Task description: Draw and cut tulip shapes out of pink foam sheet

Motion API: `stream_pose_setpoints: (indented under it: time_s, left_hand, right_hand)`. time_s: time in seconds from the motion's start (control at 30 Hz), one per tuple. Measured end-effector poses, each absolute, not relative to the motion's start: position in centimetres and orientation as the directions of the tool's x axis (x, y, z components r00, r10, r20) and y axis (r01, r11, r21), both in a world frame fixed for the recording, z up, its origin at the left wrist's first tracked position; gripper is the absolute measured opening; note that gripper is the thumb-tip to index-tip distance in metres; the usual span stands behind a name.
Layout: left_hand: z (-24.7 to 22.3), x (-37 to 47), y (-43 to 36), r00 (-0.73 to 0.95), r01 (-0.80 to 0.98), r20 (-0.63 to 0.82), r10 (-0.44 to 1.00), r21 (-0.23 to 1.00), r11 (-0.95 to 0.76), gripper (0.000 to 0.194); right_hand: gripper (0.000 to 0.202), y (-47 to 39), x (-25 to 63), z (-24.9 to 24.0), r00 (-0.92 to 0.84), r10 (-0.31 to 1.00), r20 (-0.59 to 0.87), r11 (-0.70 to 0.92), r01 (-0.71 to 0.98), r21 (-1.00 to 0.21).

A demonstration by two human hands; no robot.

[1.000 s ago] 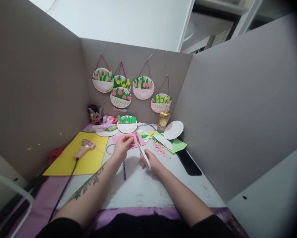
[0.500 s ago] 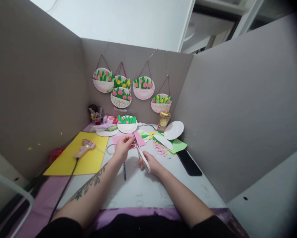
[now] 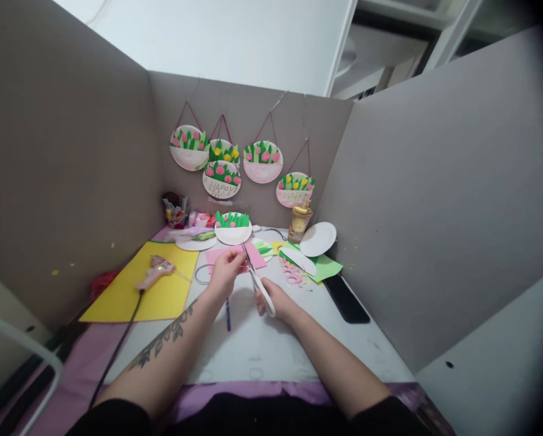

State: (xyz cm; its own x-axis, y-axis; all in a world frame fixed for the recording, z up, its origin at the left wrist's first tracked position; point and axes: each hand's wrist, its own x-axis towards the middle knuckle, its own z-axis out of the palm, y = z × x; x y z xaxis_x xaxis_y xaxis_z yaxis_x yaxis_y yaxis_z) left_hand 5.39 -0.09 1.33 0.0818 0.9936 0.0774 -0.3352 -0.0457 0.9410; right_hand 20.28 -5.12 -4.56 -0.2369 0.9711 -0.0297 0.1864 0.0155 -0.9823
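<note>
My right hand (image 3: 275, 297) grips white-handled scissors (image 3: 258, 281), their blades pointing away from me. Close beside the blades, my left hand (image 3: 228, 269) is closed in a pinch; what it holds is too small and hidden to name. Behind both hands lies a sheet of pink paper (image 3: 258, 254), partly covered by the left hand and the blades. A paper plate with green paper leaves and small pink flowers (image 3: 233, 233) stands just beyond it. Below the left hand is a dark blue pencil or pen (image 3: 228, 318) on the white tabletop (image 3: 235, 357).
On the left, a pink glue gun (image 3: 155, 272) rests on a yellow sheet (image 3: 162, 306), its cord running toward me. To the right are pink paper scraps (image 3: 293, 274), green paper (image 3: 329, 267), a white plate (image 3: 319, 238) and a black phone (image 3: 346, 298). Grey panels (image 3: 416, 200) enclose the table.
The fingers of my right hand have shifted slightly to the right on the scissor handles. My left hand has stayed almost where it was.
</note>
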Motion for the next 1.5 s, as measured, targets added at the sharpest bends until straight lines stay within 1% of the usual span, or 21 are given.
stream_pose_setpoints:
  time_s: [0.2,0.47,0.6,0.73,0.87,1.0,1.1,1.27,1.4,1.5]
  left_hand:
    - [1.3,5.1,0.2,0.119,-0.332,0.09,0.989,0.942,-0.046,0.032]
    - [1.3,4.3,0.7,0.189,-0.246,0.105,0.976,0.968,-0.056,0.028]
    - [1.3,3.7,1.0,0.223,-0.194,0.121,0.967,0.978,-0.078,0.025]
    - [1.2,3.4,1.2,0.244,-0.183,0.136,0.96,0.979,-0.092,0.024]
    - [1.2,3.3,1.2,0.233,-0.185,0.153,0.96,0.976,-0.111,0.024]
    - [1.3,3.3,1.2,0.223,-0.181,0.169,0.96,0.975,-0.13,0.024]
    - [1.4,3.3,1.1,0.213,-0.182,0.171,0.962,0.974,-0.132,0.026]
    - [1.6,3.4,0.9,0.141,-0.19,0.161,0.977,0.973,-0.133,0.032]
    - [1.9,3.8,0.4,0.155,-0.171,0.134,0.979,0.98,-0.107,0.034]
    - [1.9,4.1,0.2,0.148,-0.151,0.113,0.983,0.984,-0.09,0.033]
  right_hand:
    - [0.02,-5.3,20.6,-4.4,-0.254,0.966,-0.052,-0.001,0.196,-0.981]
    - [0.022,-5.1,21.3,-4.6,-0.283,0.955,-0.087,-0.024,0.22,-0.975]
    - [0.016,-4.8,21.7,-5.0,-0.305,0.949,-0.086,-0.014,0.231,-0.973]
    - [0.014,-4.8,22.0,-5.0,-0.317,0.947,-0.058,0.025,0.25,-0.968]
    - [0.014,-4.7,22.3,-5.1,-0.327,0.945,-0.029,0.053,0.241,-0.969]
    - [0.016,-4.5,22.5,-5.5,-0.318,0.946,-0.063,0.024,0.263,-0.964]
    - [0.017,-4.4,22.5,-5.6,-0.317,0.946,-0.074,0.007,0.249,-0.968]
    - [0.016,-4.5,22.3,-5.0,-0.295,0.952,-0.077,-0.001,0.249,-0.969]
    - [0.015,-4.6,22.0,-4.7,-0.264,0.962,-0.068,0.005,0.269,-0.963]
    - [0.016,-4.7,21.9,-4.8,-0.272,0.96,-0.071,0.003,0.262,-0.965]
